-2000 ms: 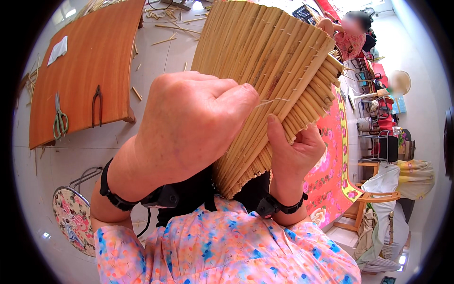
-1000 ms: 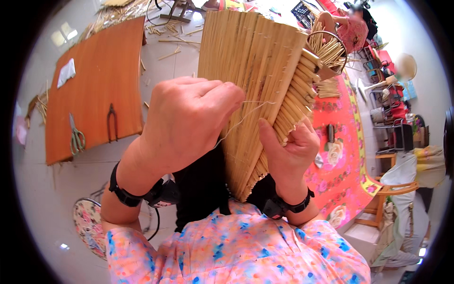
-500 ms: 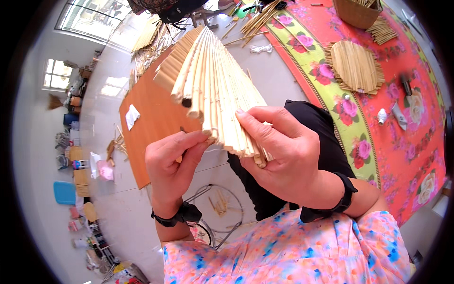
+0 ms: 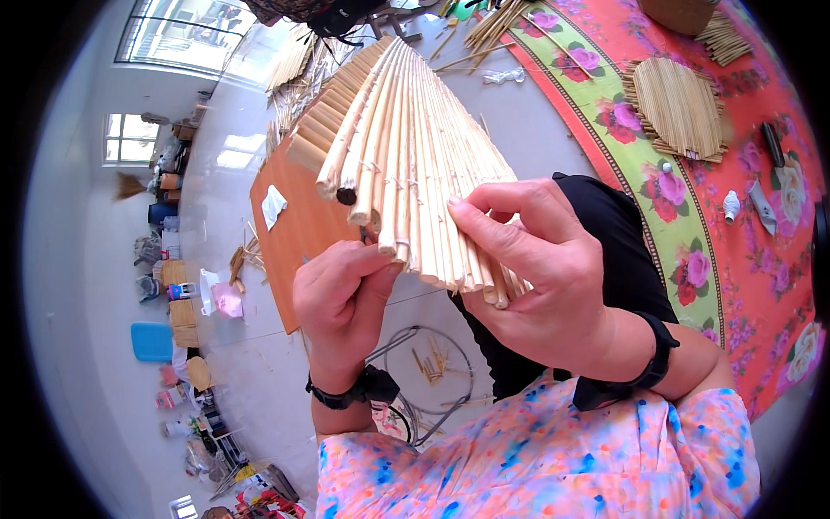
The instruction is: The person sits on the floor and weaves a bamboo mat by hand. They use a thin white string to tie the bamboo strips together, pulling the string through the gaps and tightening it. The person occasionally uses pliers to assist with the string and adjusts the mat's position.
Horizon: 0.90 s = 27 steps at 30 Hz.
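A mat of pale straw-like stalks [image 4: 424, 164], bound side by side with thread, is held up in front of me, its stalk ends toward me. My right hand [image 4: 540, 259] grips its right edge, thumb on top and the other fingers beneath. At the near stalk ends, the thumb and forefinger of my left hand [image 4: 346, 298] are pinched together, touching the end of one stalk. Whatever lies between those fingertips is too small to make out. One stalk on the left shows a dark, hollow end.
An orange-brown board [image 4: 298, 216] lies beyond my left hand, with a white scrap [image 4: 273, 207] on it. To the right, a floral cloth [image 4: 752, 285] bears a round stalk mat [image 4: 677, 108], a black-handled tool [image 4: 772, 144] and a basket [image 4: 679, 12]. A wire hoop [image 4: 415, 411] is below.
The whole view has shifted, so the scene sits farther right and slightly different in height. Both hands keep their places on the mat; the left fingertips stay pinched at the stalk ends.
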Motion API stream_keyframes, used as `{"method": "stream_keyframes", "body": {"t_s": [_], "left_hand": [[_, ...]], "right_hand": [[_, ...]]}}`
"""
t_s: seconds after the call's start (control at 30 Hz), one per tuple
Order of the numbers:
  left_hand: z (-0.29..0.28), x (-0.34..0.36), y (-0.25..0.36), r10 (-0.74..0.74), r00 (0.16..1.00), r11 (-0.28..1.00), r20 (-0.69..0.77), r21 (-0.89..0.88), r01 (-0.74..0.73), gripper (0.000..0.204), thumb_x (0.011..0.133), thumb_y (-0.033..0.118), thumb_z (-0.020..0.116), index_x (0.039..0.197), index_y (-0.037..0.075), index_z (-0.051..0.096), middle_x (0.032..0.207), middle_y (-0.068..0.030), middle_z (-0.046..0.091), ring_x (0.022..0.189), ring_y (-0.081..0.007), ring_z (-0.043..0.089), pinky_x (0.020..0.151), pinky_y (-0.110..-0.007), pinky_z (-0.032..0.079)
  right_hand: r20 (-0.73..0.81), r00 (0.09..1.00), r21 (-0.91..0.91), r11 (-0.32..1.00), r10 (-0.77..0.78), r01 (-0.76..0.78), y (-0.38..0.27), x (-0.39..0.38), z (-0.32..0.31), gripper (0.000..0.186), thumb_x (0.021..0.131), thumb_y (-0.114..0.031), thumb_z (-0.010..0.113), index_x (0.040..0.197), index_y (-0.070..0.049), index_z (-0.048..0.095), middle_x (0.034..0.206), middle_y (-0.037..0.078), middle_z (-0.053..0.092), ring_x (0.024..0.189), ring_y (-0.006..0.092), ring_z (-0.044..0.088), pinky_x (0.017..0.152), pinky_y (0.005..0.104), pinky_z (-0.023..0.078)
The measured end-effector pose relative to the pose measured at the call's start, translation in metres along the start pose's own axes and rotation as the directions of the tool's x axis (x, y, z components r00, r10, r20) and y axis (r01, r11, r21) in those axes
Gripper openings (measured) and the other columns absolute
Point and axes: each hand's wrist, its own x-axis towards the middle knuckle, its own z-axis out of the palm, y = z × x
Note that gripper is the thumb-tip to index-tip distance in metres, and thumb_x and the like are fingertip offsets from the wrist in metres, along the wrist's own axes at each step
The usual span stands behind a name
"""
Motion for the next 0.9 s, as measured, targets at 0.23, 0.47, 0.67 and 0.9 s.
{"method": "stream_keyframes", "body": {"t_s": [0.23,0.47,0.67,0.9], "left_hand": [[0.004,0.002,-0.006,0.050,0.998,0.999,-0.025,-0.014,-0.051,0.010,0.076,-0.005,0.068,0.082,-0.001,0.062,0.063,-0.0074,0.054,0.052,-0.0190,0.052,0.048,-0.028,0.039],[0.004,0.002,-0.011,0.055,0.999,0.998,0.001,-0.015,-0.055,0.010,0.076,-0.003,0.068,0.080,-0.003,0.059,0.063,-0.0081,0.052,0.053,-0.0198,0.051,0.048,-0.027,0.038],[0.009,0.001,-0.009,0.030,0.999,0.997,-0.046,-0.074,-0.033,0.009,0.079,-0.002,0.067,0.080,-0.004,0.058,0.065,-0.0084,0.053,0.053,-0.0191,0.052,0.049,-0.027,0.039],[0.010,0.002,-0.005,0.014,0.999,0.997,-0.038,-0.078,-0.017,0.007,0.081,-0.002,0.066,0.082,-0.004,0.059,0.068,-0.0091,0.056,0.055,-0.0188,0.055,0.051,-0.026,0.041]], "right_hand": [[-0.010,1.000,0.061,0.998,-0.002,0.003,0.003,-0.001,0.002,0.044,0.060,0.002,0.073,0.104,0.003,0.067,0.099,0.012,0.062,0.087,0.0281,0.060,0.073,0.0345,0.053],[-0.008,1.000,0.122,0.992,0.023,-0.022,0.004,0.000,0.002,0.045,0.059,0.003,0.074,0.103,0.004,0.067,0.099,0.013,0.062,0.088,0.0284,0.060,0.074,0.0345,0.053],[0.002,1.000,0.144,0.989,0.023,-0.023,0.005,0.000,0.001,0.045,0.058,0.003,0.074,0.103,0.004,0.067,0.099,0.013,0.062,0.088,0.0285,0.061,0.075,0.0341,0.054],[-0.006,0.999,0.165,0.986,0.036,-0.035,0.003,-0.001,0.002,0.045,0.059,0.004,0.074,0.103,0.005,0.067,0.099,0.014,0.062,0.090,0.0285,0.061,0.076,0.0337,0.054]]}}
